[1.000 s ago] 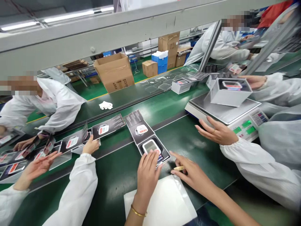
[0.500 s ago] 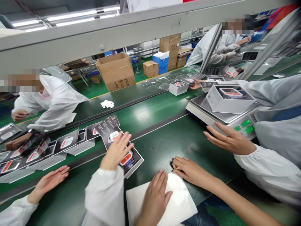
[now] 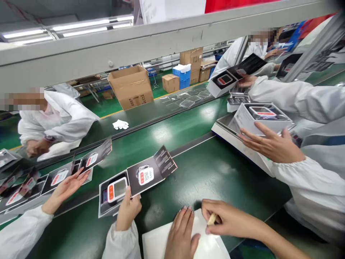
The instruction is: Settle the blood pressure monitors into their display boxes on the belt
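My left hand (image 3: 182,233) lies flat with its fingers stretched out on a white glossy sheet or pad (image 3: 156,241). My right hand (image 3: 229,219) is over the far right part of that sheet. Its fingers are curled around a small pale-yellow piece (image 3: 212,219), whose kind I cannot make out. To the left, a co-worker's hand (image 3: 129,208) grips an open black-and-white box (image 3: 115,194) with a white-and-orange device inside and its printed lid folded out.
Several similar boxes (image 3: 59,176) line the belt at left, by a co-worker's other hand. At right, another co-worker touches a box (image 3: 261,115) on a weighing scale (image 3: 242,144). A white glove (image 3: 120,125) and clear plastic pieces (image 3: 187,103) lie beyond the belt.
My right hand has moved down and right over the sheet, its fingers curled more. A co-worker has taken the open box and turned it leftward. The right-hand co-worker's hand has reached the scale's box.
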A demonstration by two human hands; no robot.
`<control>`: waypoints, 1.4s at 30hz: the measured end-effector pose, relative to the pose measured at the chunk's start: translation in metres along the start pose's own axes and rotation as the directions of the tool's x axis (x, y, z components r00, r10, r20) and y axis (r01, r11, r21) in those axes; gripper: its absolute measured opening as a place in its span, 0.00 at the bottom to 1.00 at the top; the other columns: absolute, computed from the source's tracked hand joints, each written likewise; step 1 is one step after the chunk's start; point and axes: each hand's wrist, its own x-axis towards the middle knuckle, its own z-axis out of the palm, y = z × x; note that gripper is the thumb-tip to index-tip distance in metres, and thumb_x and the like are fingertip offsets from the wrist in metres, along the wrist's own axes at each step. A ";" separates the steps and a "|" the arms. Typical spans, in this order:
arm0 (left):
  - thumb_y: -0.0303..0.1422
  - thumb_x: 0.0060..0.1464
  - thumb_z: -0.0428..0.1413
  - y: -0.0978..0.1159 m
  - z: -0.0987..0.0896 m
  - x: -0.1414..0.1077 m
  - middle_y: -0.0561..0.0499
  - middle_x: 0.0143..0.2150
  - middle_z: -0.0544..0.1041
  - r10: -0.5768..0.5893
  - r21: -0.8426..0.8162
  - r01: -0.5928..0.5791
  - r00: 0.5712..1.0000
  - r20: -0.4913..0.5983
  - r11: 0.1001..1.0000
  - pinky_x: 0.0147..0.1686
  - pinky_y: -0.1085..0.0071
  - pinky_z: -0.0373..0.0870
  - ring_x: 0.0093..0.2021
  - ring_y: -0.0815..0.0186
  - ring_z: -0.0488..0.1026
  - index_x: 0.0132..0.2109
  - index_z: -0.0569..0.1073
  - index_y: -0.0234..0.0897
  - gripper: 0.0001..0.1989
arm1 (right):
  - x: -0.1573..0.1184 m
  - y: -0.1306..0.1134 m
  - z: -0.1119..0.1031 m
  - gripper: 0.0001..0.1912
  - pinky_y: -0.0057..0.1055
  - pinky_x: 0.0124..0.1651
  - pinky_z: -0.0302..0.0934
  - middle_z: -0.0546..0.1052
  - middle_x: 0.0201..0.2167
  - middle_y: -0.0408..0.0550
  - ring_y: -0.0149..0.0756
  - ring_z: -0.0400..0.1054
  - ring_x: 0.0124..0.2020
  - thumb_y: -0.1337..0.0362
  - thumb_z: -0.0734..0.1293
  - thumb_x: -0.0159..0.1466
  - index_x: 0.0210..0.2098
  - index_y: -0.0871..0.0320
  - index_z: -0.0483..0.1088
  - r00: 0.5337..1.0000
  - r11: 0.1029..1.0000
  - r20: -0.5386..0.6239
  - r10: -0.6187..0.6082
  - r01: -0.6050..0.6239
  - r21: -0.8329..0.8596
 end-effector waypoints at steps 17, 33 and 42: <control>0.28 0.68 0.48 -0.021 0.006 0.043 0.44 0.70 0.69 -0.306 -0.167 0.270 0.919 -0.248 0.948 0.60 0.59 0.78 0.70 0.56 0.67 0.72 0.58 0.44 0.28 | 0.013 0.013 -0.076 0.14 0.38 0.30 0.67 0.74 0.36 0.48 0.43 0.69 0.36 0.44 0.71 0.62 0.36 0.46 0.74 0.948 0.979 -0.317 -0.017 0.080 0.189; 0.37 0.64 0.60 -0.022 -0.039 0.148 0.43 0.72 0.65 -0.089 -0.145 0.076 0.992 -0.089 0.987 0.69 0.44 0.66 0.73 0.53 0.60 0.72 0.57 0.38 0.35 | -0.023 0.004 -0.051 0.23 0.40 0.43 0.70 0.72 0.30 0.46 0.43 0.71 0.35 0.38 0.65 0.67 0.32 0.51 0.66 0.819 0.982 -0.573 0.029 0.083 0.168; 0.50 0.57 0.64 -0.053 -0.059 0.131 0.46 0.74 0.62 0.049 -0.242 -0.031 0.996 0.069 0.970 0.74 0.46 0.58 0.76 0.56 0.55 0.73 0.53 0.42 0.45 | 0.024 0.004 -0.063 0.12 0.33 0.39 0.60 0.73 0.36 0.42 0.37 0.68 0.35 0.53 0.66 0.73 0.37 0.52 0.64 0.907 0.960 -0.387 -0.163 0.055 -0.275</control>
